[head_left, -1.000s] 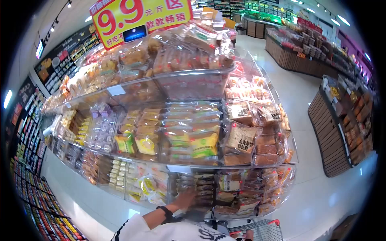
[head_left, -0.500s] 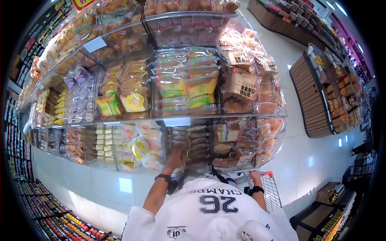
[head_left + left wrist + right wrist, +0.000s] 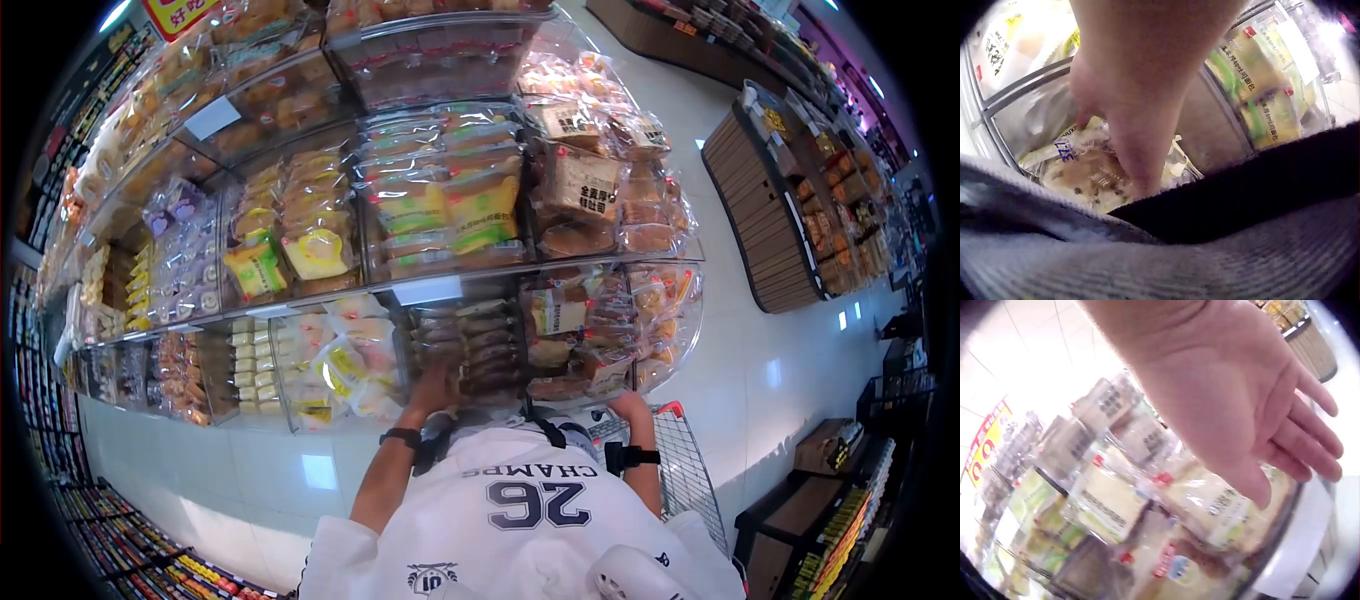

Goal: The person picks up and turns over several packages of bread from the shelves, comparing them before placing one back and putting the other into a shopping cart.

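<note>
In the head view the left hand (image 3: 432, 390) reaches into a lower bin of small packaged breads with dark filling (image 3: 490, 345). Seen from the left wrist, that hand (image 3: 1132, 81) points down over a clear bread package (image 3: 1088, 178) with dark bits in it; thumb and fingers touch the wrap, and the fingertips are partly hidden. The right hand (image 3: 630, 405) is by the front rim of the shelf, beside the shopping cart (image 3: 680, 450). In the right wrist view its palm (image 3: 1235, 394) shows, fingers loosely extended, over wrapped bread (image 3: 1216, 503), holding nothing visible.
Clear dividers (image 3: 1035, 75) wall in the bin around the left hand. Above it, a tier holds yellow-green bread packs (image 3: 410, 210) and sliced loaves (image 3: 585, 185). A wooden display stand (image 3: 755, 210) is at the right across the aisle.
The head view has tilted down and shifted, bringing both arms into sight. The left hand stays at the same lower bin; the right hand remains near the cart and shelf rim.
</note>
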`<state>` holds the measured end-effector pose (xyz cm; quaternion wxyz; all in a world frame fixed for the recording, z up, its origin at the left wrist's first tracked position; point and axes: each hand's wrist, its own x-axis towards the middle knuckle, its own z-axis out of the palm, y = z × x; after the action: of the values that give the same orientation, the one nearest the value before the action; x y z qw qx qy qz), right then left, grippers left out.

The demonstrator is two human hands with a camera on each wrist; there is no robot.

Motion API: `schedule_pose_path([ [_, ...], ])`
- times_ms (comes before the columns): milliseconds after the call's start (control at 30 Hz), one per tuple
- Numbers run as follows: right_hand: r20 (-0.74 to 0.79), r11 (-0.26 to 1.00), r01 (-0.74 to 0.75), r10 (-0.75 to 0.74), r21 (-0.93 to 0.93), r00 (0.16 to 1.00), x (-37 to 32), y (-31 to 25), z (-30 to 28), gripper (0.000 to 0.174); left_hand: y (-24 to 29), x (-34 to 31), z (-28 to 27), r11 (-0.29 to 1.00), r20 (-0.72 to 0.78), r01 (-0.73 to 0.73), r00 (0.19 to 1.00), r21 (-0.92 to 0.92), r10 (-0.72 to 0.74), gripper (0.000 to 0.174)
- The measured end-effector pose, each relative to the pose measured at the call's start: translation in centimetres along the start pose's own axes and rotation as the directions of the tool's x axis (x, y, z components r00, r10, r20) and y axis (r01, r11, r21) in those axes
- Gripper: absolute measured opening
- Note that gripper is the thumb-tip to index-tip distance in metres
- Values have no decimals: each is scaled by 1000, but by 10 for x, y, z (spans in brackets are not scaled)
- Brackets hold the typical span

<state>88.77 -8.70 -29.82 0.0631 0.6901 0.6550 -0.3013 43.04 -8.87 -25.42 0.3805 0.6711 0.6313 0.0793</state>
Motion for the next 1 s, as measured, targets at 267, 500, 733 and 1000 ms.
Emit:
schedule_pose_path([
  [267, -311, 999, 35, -34, -3, 950, -25, -165, -143, 70, -22, 10, 14, 982, 4, -112, 994, 154, 112, 100],
  [500, -556, 838, 379, -112, 392, 823, 62, -186, -123, 104, -3, 1, -12, 1000, 170, 23, 985, -14, -20, 106],
  [733, -670, 695, 500, -36, 516, 742, 95, -174, -100, 112, -7, 2, -16, 977, 81, -121, 987, -178, 137, 92],
  [1000, -591, 815, 383, -62, 436, 804, 84, -178, -120, 106, -25, 13, -2, 955, 46, -101, 992, -278, 118, 65],
])
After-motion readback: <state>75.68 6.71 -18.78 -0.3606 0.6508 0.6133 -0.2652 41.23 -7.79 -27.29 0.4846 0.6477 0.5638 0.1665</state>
